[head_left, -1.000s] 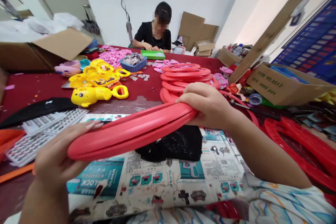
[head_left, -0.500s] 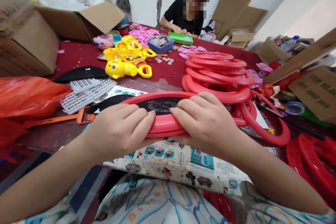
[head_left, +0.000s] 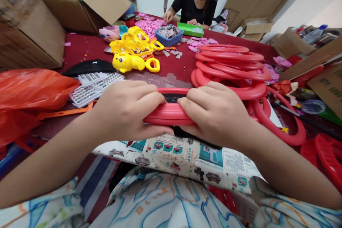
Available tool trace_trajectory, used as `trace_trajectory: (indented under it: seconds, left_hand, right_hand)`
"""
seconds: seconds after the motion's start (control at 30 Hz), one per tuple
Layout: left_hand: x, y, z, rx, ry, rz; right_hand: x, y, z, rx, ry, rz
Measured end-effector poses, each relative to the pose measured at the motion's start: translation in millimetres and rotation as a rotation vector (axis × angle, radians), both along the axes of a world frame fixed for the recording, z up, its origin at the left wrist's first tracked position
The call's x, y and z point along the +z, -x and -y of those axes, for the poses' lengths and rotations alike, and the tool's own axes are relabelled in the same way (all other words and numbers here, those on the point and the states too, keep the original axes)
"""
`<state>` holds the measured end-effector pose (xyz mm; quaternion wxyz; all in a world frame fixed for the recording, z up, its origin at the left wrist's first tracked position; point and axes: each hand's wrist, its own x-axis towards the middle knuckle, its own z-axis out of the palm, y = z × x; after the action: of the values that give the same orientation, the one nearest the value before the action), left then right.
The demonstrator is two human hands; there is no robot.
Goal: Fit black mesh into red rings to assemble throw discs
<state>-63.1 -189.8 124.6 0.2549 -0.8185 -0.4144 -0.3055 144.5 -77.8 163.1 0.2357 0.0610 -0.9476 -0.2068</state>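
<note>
Both hands grip the near rim of a red plastic ring (head_left: 171, 113), thumbs below and fingers curled over the top. My left hand (head_left: 128, 108) is closed on its left part, my right hand (head_left: 211, 112) on its right part, with a short gap between them. Black mesh (head_left: 172, 98) shows inside the ring, and more black fabric (head_left: 196, 137) hangs beneath it. The ring is tilted, and my hands cover its sides. Below it lies a printed cardboard sheet (head_left: 173, 153) at the table's front edge.
A stack of red rings (head_left: 229, 67) stands right of centre. Yellow toy parts (head_left: 130, 60), screw trays (head_left: 93, 87) and an orange bag (head_left: 34, 92) lie to the left. Beyond a blue basket (head_left: 169, 35), a co-worker (head_left: 196, 7) sits at the red table. Cardboard boxes (head_left: 34, 35) flank the table.
The ring has tipped, so less of its far rim and mesh shows, and black fabric now hangs below it. My hands stay on the rim. The co-worker's hands have moved apart.
</note>
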Motion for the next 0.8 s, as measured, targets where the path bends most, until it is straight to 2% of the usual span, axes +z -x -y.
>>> trace_trajectory:
  seconds: [0.13,0.23,0.47,0.63,0.8]
  left_hand:
    - [17.5,0,0,0.086,0.168,0.001]
    - [21.1,-4,-1,0.062,0.143,-0.02]
    - [13.3,-11,1,0.087,0.057,-0.127]
    - [6.3,-13,4,0.092,0.004,-0.18]
    - [3.6,-11,7,0.109,0.042,-0.188]
  right_hand:
    - [9.5,-3,-6,-0.028,0.047,0.004]
    - [11.0,-5,-7,-0.018,0.05,-0.002]
    - [6.1,-5,-4,-0.037,0.014,0.022]
    - [-0.6,-2,-6,0.045,-0.015,0.051]
    - [-6.6,4,-4,0.091,0.008,0.022]
